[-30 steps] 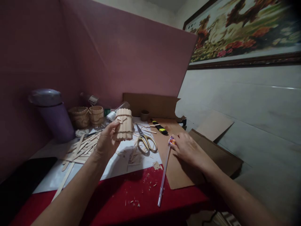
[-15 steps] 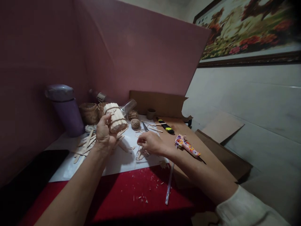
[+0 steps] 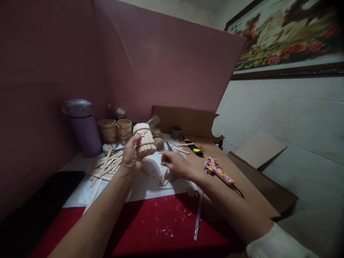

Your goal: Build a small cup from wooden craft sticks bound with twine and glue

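Observation:
My left hand (image 3: pixel 131 154) is wrapped round a small pot covered in pale wooden sticks (image 3: pixel 144 139), with two bands of twine round it; the pot is tilted above the white paper. To its right, my right hand (image 3: pixel 173 163) has its fingers pressed together over the paper, and whatever is between the fingertips is too small to make out. Wood scraps (image 3: pixel 165 177) lie below this hand. Just beyond it are a pointed blade (image 3: pixel 169 146) and a ball of twine (image 3: pixel 158 144).
Loose sticks (image 3: pixel 109 163), two wooden pots (image 3: pixel 124 129) and a purple tumbler (image 3: pixel 85 130) are at left. A cutter (image 3: pixel 194 147), a flowered glue gun (image 3: pixel 219 172) and a clear glue stick (image 3: pixel 198 218) are at right. A dark slab (image 3: pixel 64 182) lies front left.
The view has shifted slightly to the left, so things appear further right. My left hand has brought the pot nearer my right hand, whose fingers look more tightly curled.

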{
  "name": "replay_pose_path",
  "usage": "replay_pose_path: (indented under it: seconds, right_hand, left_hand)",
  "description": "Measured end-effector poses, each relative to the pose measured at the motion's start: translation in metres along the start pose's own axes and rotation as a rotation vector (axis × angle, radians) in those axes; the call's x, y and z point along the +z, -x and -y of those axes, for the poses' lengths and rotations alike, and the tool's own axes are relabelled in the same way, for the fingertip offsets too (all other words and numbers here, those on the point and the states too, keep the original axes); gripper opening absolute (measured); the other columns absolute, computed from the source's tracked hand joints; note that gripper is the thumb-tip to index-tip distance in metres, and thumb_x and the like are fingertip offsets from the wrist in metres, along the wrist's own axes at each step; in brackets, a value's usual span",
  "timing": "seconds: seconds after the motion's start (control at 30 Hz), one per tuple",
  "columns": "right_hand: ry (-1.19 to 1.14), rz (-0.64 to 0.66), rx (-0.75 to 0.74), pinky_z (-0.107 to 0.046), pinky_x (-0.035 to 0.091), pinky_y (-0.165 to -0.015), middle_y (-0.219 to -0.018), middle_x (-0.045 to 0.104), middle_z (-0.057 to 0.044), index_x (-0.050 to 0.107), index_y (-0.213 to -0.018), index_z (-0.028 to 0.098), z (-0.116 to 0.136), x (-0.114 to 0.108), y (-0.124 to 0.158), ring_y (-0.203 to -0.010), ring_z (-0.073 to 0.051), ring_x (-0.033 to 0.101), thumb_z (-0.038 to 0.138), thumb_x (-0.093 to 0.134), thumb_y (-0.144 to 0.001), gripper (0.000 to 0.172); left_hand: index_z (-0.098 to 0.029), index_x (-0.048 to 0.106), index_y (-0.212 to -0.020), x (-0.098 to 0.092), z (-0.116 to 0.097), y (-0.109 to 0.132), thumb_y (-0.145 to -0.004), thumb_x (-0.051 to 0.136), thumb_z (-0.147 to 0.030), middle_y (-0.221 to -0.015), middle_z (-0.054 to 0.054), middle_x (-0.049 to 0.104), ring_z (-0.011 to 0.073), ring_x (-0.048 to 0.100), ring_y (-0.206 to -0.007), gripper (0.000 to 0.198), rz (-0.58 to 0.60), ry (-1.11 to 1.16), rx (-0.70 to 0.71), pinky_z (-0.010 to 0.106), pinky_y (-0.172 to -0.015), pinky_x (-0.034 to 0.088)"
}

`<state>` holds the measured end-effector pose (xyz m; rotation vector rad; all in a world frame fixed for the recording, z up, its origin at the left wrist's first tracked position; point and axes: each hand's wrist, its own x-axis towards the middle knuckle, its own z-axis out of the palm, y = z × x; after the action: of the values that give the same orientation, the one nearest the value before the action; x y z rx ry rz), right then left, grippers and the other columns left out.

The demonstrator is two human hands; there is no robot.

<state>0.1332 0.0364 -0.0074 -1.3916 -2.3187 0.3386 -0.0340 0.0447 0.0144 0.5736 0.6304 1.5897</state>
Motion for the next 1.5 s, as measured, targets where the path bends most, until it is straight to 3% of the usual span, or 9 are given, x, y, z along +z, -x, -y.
replay_pose_path:
  seconds: [0.07, 0.17, 0.23, 0.47, 0.63, 0.97, 1.17, 1.33, 1.5]
  right_hand:
    - [-0.111, -0.108, -0.011, -0.024, 0.04, -0.064, -0.077, 0.064, -0.001, 0.061, -0.08, 0.018, -0.003, -0.018, 0.006, -0.069, -0.012, 0.054, 0.014, 0.059, -0.084, 0.006]
    - [-0.547, -0.327, -0.038, -0.025, 0.04, -0.061, -0.071, 0.059, 0.002, 0.059, -0.075, 0.019, -0.004, -0.04, 0.013, -0.065, -0.012, 0.051, 0.02, 0.063, -0.08, 0.007]
    - [-0.746, -0.396, -0.032, -0.025, 0.039, -0.059, -0.068, 0.057, 0.003, 0.06, -0.075, 0.019, -0.003, -0.046, 0.017, -0.062, -0.011, 0.049, 0.025, 0.066, -0.076, 0.008]
    - [-0.932, -0.452, -0.002, -0.025, 0.04, -0.054, -0.065, 0.058, 0.003, 0.066, -0.073, 0.019, 0.005, -0.035, 0.03, -0.058, -0.01, 0.048, 0.028, 0.071, -0.072, 0.011]
    - [-1.092, -0.432, 0.113, -0.023, 0.042, -0.049, -0.062, 0.059, 0.004, 0.066, -0.072, 0.018, 0.001, -0.025, 0.036, -0.052, -0.009, 0.05, 0.031, 0.076, -0.068, 0.017]
    - [-1.106, -0.461, 0.18, -0.023, 0.041, -0.047, -0.057, 0.059, 0.003, 0.066, -0.068, 0.017, 0.005, -0.018, 0.039, -0.049, -0.009, 0.051, 0.029, 0.074, -0.068, 0.015]
    - [-1.076, -0.477, 0.212, -0.023, 0.041, -0.047, -0.058, 0.06, 0.002, 0.066, -0.069, 0.017, 0.008, -0.016, 0.04, -0.051, -0.01, 0.05, 0.029, 0.072, -0.069, 0.013]
    - [-0.958, -0.545, 0.179, -0.024, 0.044, -0.051, -0.062, 0.061, 0.001, 0.064, -0.071, 0.018, 0.006, -0.011, 0.041, -0.055, -0.012, 0.053, 0.028, 0.068, -0.073, 0.011]
    - [-0.845, -0.575, 0.163, -0.025, 0.046, -0.053, -0.068, 0.064, -0.001, 0.064, -0.073, 0.019, 0.006, -0.008, 0.042, -0.06, -0.014, 0.057, 0.027, 0.065, -0.076, 0.009]
  left_hand:
    - [-0.011, 0.064, -0.093, 0.001, 0.004, 0.002, -0.07, 0.061, -0.02, -0.07, 0.005, 0.069, 0.0184, 0.065, -0.054, 0.025, 0.043, -0.036, -0.036, 0.031, -0.047, 0.056]
    - [-0.01, 0.065, -0.095, 0.003, 0.011, 0.009, -0.071, 0.063, -0.024, -0.077, 0.007, 0.069, 0.0182, 0.065, -0.06, 0.028, 0.128, -0.103, -0.086, 0.031, -0.051, 0.057]
    - [-0.011, 0.066, -0.099, 0.004, 0.018, 0.014, -0.072, 0.066, -0.028, -0.085, 0.007, 0.07, 0.017, 0.065, -0.066, 0.032, 0.209, -0.176, -0.099, 0.028, -0.055, 0.057]
    - [-0.017, 0.065, -0.1, 0.01, 0.032, 0.034, -0.072, 0.068, -0.035, -0.083, 0.003, 0.067, 0.0165, 0.062, -0.066, 0.033, 0.308, -0.31, -0.157, 0.024, -0.05, 0.048]
    - [-0.016, 0.064, -0.1, 0.017, 0.036, 0.041, -0.072, 0.068, -0.034, -0.084, 0.004, 0.067, 0.0177, 0.06, -0.067, 0.033, 0.355, -0.295, -0.201, 0.027, -0.055, 0.049]
    - [-0.016, 0.063, -0.098, 0.018, 0.041, 0.043, -0.071, 0.069, -0.032, -0.079, 0.003, 0.064, 0.0157, 0.057, -0.065, 0.032, 0.337, -0.328, -0.185, 0.025, -0.054, 0.047]
    - [-0.017, 0.063, -0.103, 0.015, 0.044, 0.042, -0.073, 0.067, -0.034, -0.087, 0.004, 0.066, 0.0178, 0.06, -0.07, 0.035, 0.33, -0.359, -0.146, 0.026, -0.056, 0.049]
    - [-0.016, 0.062, -0.109, 0.016, 0.045, 0.042, -0.071, 0.068, -0.033, -0.091, 0.006, 0.068, 0.0199, 0.063, -0.073, 0.042, 0.321, -0.374, -0.127, 0.027, -0.057, 0.05]
    - [-0.016, 0.061, -0.115, 0.013, 0.051, 0.038, -0.067, 0.074, -0.031, -0.101, 0.009, 0.069, 0.0204, 0.065, -0.082, 0.052, 0.326, -0.374, -0.066, 0.028, -0.068, 0.051]
